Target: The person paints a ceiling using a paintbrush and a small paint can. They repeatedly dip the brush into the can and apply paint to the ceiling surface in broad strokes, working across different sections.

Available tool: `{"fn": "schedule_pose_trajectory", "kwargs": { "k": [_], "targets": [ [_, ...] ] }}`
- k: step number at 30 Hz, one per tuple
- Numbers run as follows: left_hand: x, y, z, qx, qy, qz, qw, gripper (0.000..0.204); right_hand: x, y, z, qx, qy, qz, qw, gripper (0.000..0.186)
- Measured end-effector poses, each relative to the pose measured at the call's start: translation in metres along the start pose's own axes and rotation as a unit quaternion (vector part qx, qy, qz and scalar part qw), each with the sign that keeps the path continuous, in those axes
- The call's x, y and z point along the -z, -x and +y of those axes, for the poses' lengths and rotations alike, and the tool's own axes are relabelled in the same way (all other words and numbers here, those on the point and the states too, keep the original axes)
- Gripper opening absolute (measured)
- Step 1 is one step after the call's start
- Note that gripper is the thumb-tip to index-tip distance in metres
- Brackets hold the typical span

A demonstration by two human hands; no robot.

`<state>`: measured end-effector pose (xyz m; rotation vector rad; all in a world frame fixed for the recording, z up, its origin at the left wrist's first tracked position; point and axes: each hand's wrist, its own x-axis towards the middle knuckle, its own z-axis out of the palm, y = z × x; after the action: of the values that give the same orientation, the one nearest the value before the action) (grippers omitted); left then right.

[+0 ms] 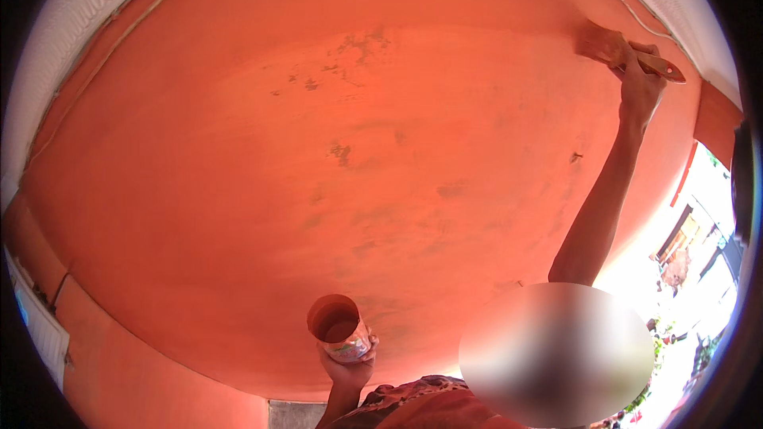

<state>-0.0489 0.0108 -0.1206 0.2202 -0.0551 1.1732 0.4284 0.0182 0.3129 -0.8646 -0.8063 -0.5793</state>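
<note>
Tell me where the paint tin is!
Look at the big orange surface, then drop to its bottom middle. There the left hand holds up a small round tin, open-topped with orange paint inside, unlike the flat brush far up right.

We are in a room of a house under decoration, looking up at its orange-painted ceiling [381,175], where darker patches mark uneven paint. A white moulded cornice [79,0] runs along the edges, with a thin cable beside it. The orange walls [143,365] match the ceiling. At the right, an opening [699,254] lets in bright daylight and shows greenery and building parts outside. A paintbrush [616,48] and a paint-filled can [340,326] fit that work.
</note>
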Motion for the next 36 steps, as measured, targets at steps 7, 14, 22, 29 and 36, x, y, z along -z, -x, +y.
{"fn": "schedule_pose_trajectory", "kwargs": {
  "k": [7,14,22,29,36],
  "targets": [
    [-0.006,0.004,0.002,-0.005,-0.006,-0.026,1.0,0.07,-0.036,0.022,-0.036,0.067,0.329,-0.005,0.942,0.03],
    [-0.021,-0.005,0.015,0.066,-0.008,-0.06,0.996,0.068,-0.087,0.139,-0.227,0.405,-0.079,-0.259,0.873,0.03],
    [-0.053,-0.017,0.027,0.191,-0.012,-0.042,0.981,0.068,-0.084,0.013,-0.046,0.111,-0.405,-0.155,0.894,0.027],
    [-0.064,-0.01,0.034,0.217,-0.001,0.032,0.976,0.069,0.013,-0.098,0.06,0.092,-0.155,-0.026,0.983,0.017],
    [-0.059,-0.015,0.031,0.211,-0.012,0.041,0.977,0.071,0.005,-0.104,0.057,0.251,0.191,0.048,0.948,0.034]
  ]
}}
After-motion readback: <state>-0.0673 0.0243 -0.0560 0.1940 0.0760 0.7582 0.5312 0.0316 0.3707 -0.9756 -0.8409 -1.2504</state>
